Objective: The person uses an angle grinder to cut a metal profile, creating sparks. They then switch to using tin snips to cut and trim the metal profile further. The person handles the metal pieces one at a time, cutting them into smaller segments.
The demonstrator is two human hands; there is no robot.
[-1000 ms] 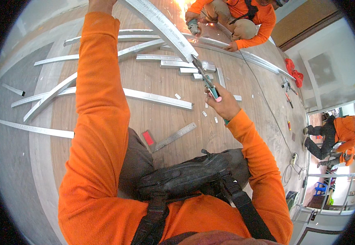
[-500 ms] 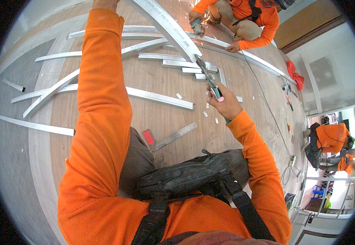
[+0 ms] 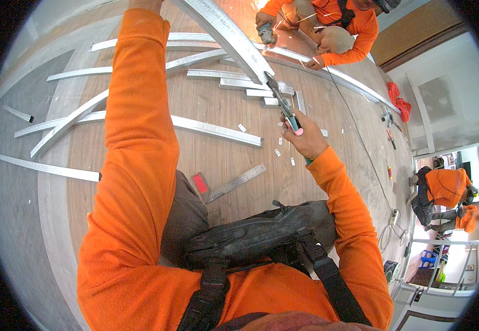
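My right hand [image 3: 309, 137] is closed around the handles of tin snips [image 3: 287, 109] with green and pink grips. The snips' jaws are at the near end of a long silvery metal channel [image 3: 225, 38], which runs up and left out of the top of the view. My left arm reaches far forward. Only the back part of my left hand [image 3: 145, 4] shows at the top edge, close to the channel, with its fingers out of sight. On the floor before me lies a try square [image 3: 236, 183] with a red stock [image 3: 199, 183].
Several metal channels [image 3: 217, 130] lie crossed at left, with short cut pieces [image 3: 245, 84] stacked ahead. A co-worker [image 3: 355, 33] runs an angle grinder [image 3: 266, 34] that throws sparks. A cable [image 3: 360, 135] crosses the floor at right. Two people [image 3: 443, 187] work farther right.
The channel's near end has turned slightly, showing more of its side, and the snips and my right hand have shifted a little with it. The co-worker's sparks look different.
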